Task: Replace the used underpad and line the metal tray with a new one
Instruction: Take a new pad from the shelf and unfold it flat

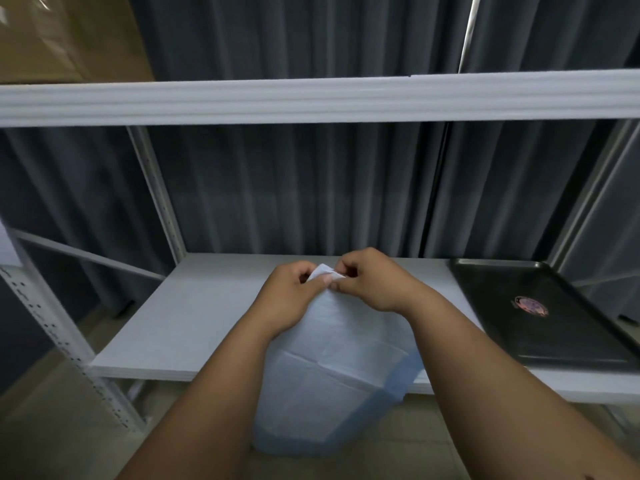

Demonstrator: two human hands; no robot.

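A folded white underpad (332, 368) with a pale blue border hangs in front of the white shelf (194, 327), partly opened. My left hand (291, 299) and my right hand (370, 282) pinch its top corner close together, above the shelf's middle. The dark metal tray (540, 317) lies flat at the right end of the shelf, bare inside except for a round reddish sticker (529, 305). The pad's lower edge drops below the shelf front, between my forearms.
An upper white shelf beam (311, 98) crosses the view above my hands. Grey curtains (294, 188) hang behind the rack. A cardboard box (65, 36) sits on the top shelf at the left. A perforated upright (62, 344) stands at the left front.
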